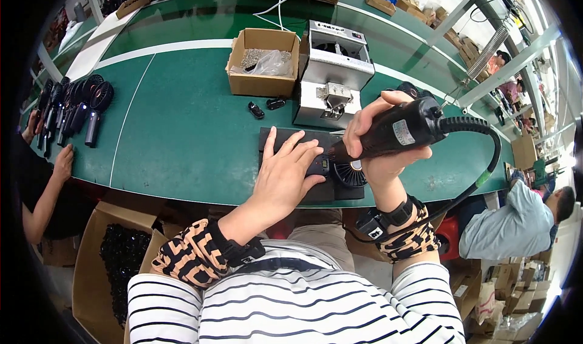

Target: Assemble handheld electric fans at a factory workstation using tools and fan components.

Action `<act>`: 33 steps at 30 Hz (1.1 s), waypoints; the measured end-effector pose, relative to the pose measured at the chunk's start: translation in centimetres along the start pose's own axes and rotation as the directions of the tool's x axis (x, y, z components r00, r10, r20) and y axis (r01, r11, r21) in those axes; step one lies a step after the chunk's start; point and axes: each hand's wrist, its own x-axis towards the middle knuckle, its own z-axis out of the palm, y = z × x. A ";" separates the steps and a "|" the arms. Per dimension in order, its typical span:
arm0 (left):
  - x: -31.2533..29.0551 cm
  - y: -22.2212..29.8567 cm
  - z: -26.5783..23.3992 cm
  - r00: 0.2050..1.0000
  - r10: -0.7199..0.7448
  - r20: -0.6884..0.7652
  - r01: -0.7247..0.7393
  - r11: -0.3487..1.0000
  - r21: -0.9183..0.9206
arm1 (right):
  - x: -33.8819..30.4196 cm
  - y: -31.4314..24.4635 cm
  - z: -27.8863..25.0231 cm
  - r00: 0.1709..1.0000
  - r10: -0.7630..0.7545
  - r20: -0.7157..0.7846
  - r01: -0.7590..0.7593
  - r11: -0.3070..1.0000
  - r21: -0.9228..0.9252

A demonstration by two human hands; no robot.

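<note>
My left hand (pixel 280 174) lies with fingers spread over the dark handle of a small handheld fan (pixel 349 174). Its thumb is on the near side of the handle, where a small display shows. Beneath the fan is a black work pad (pixel 306 197). In my right hand (pixel 385 158) is a thick black corded power screwdriver (pixel 398 129), closed in my fingers and tilted with its front end toward the fan. The tool's tip is hard to make out, so I cannot tell whether it touches the fan.
Beyond the pad stand a silver screw feeder (pixel 334 70) and a cardboard box (pixel 264 82) of small metal parts. Two small black pieces (pixel 256 110) lie near the box. Several fans (pixel 91 104) lie left, beside another person's hands (pixel 64 161). The tool's cable (pixel 495 155) loops on the right.
</note>
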 end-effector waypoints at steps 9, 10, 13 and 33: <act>-0.2 -0.2 0.1 1.000 0.003 0.007 -0.004 1.000 0.024 | 7.6 -1.3 -0.6 0.988 -0.149 -0.038 0.138 0.968 -0.209; -0.3 -0.2 0.1 1.000 -0.005 0.015 0.004 1.000 0.031 | 8.5 -1.0 -0.4 0.980 -0.197 -0.033 0.183 0.952 -0.247; -0.2 -0.3 0.1 1.000 -0.007 0.023 0.006 0.999 0.034 | 9.5 0.7 -0.5 0.971 -0.240 -0.020 0.217 0.909 -0.357; -0.2 -0.4 0.5 0.999 0.026 -0.022 -0.025 1.000 0.014 | 1.0 -3.2 1.8 0.998 -0.006 -0.058 -0.008 0.971 -0.241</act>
